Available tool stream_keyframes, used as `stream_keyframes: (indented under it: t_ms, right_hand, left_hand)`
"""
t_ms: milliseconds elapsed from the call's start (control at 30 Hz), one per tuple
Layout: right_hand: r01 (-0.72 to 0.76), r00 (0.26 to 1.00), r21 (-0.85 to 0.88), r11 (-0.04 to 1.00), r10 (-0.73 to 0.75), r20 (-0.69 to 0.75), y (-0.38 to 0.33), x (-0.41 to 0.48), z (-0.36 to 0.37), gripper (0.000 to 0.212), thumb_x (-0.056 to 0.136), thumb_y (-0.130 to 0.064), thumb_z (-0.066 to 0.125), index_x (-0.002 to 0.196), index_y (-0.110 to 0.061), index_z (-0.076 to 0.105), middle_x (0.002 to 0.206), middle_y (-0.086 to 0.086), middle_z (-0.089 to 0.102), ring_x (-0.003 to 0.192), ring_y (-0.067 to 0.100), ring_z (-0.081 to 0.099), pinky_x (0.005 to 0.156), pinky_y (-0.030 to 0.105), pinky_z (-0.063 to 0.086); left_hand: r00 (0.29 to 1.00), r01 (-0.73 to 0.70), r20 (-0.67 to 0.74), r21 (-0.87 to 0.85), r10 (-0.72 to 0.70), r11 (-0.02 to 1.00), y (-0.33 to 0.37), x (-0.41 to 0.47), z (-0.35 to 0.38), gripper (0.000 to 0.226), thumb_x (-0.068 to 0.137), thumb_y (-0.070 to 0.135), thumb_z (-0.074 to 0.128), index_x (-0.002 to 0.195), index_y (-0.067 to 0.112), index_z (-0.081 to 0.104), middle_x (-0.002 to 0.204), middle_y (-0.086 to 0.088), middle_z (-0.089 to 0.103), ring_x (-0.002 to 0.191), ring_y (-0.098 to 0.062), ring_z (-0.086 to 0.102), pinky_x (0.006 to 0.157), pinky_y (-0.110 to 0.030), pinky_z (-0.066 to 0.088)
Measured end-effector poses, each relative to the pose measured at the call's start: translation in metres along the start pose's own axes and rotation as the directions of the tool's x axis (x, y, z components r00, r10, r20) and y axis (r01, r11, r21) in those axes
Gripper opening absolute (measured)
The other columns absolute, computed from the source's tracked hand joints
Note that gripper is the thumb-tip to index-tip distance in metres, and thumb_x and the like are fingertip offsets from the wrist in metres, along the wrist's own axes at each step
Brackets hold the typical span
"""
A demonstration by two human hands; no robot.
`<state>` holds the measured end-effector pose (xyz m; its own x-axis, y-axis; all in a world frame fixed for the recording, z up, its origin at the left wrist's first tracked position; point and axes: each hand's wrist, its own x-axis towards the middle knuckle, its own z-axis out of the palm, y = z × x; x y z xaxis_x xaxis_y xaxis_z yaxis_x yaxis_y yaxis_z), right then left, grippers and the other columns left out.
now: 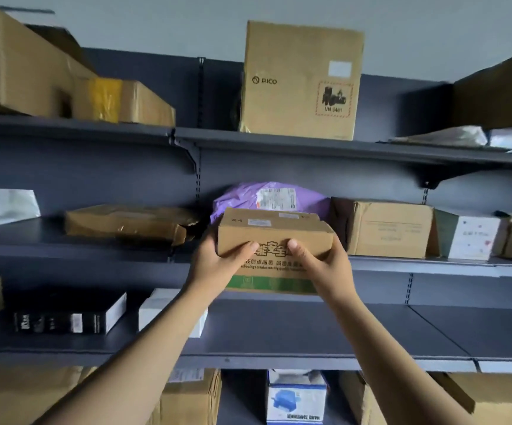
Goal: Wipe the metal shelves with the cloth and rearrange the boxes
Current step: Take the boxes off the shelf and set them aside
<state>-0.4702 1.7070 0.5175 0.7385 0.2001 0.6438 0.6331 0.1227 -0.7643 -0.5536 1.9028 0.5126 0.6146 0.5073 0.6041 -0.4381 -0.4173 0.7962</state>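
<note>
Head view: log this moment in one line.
left hand: grips flat brown cardboard box | right hand: grips it | box: in front of purple mailer bag

Dim bluish light is falling evenly on the dark grey metal shelves (279, 145). The large brown cardboard box (12, 65) at ten o'clock is blurring and bending.

Only thumbs show: the other fingers of my left hand (218, 266) and right hand (325, 265) are hidden behind the small box (274, 231). It covers half the purple parcel (239, 199) (label too blurred to read). Top right, the carton (500, 93) runs off frame.
</note>
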Motion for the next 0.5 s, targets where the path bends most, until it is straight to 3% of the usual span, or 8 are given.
stream_keyframes:
  t_ms: [100, 267, 400, 500]
  right_hand:
    - [0.011, 1.0, -0.024, 1.0, -0.011, -0.005, -0.005, 0.03, -0.003, 0.04, 0.079, -0.044, 0.084, 0.113, -0.039, 0.064, 0.102, -0.024, 0.073, 0.096, -0.003, 0.068, 0.088, 0.028, 0.055]
    - [-0.014, 1.0, -0.08, 0.997, 0.014, 0.005, 0.02, 0.07, -0.007, 0.034, 0.08, -0.044, 0.084, 0.107, -0.04, 0.063, 0.097, -0.03, 0.072, 0.091, -0.007, 0.068, 0.087, 0.029, 0.056]
    - [-0.036, 0.999, -0.122, 0.992, 0.04, 0.037, 0.045, 0.098, -0.01, 0.031, 0.079, -0.044, 0.084, 0.1, -0.044, 0.06, 0.09, -0.039, 0.068, 0.088, -0.015, 0.064, 0.079, 0.017, 0.051]
    - [-0.058, 0.996, -0.149, 0.987, 0.066, 0.053, 0.066, 0.123, -0.009, 0.033, 0.078, -0.044, 0.085, 0.098, -0.044, 0.06, 0.088, -0.032, 0.07, 0.086, -0.021, 0.061, 0.071, 0.006, 0.045]
  left_hand:
    - [1.0, -0.022, 0.005, 0.001, 0.022, 1.0, 0.009, 0.027, 0.01, 0.037, 0.076, 0.032, 0.088, 0.107, 0.03, 0.069, 0.1, 0.014, 0.075, 0.093, 0.003, 0.069, 0.075, -0.011, 0.05]
    - [0.999, -0.011, 0.033, 0.03, 0.01, 0.999, -0.009, 0.061, 0.032, 0.023, 0.081, 0.027, 0.084, 0.099, 0.03, 0.069, 0.096, 0.015, 0.075, 0.086, 0.008, 0.068, 0.069, -0.007, 0.048]
    - [0.999, -0.013, 0.037, 0.054, 0.011, 0.998, -0.036, 0.085, 0.051, 0.023, 0.083, 0.02, 0.082, 0.103, 0.024, 0.072, 0.097, 0.013, 0.075, 0.082, 0.01, 0.067, 0.069, -0.007, 0.047]
    - [0.999, -0.007, 0.033, 0.109, 0.003, 0.994, -0.052, 0.108, 0.06, 0.032, 0.082, 0.027, 0.083, 0.111, 0.02, 0.071, 0.099, 0.012, 0.075, 0.085, 0.007, 0.068, 0.069, -0.008, 0.048]
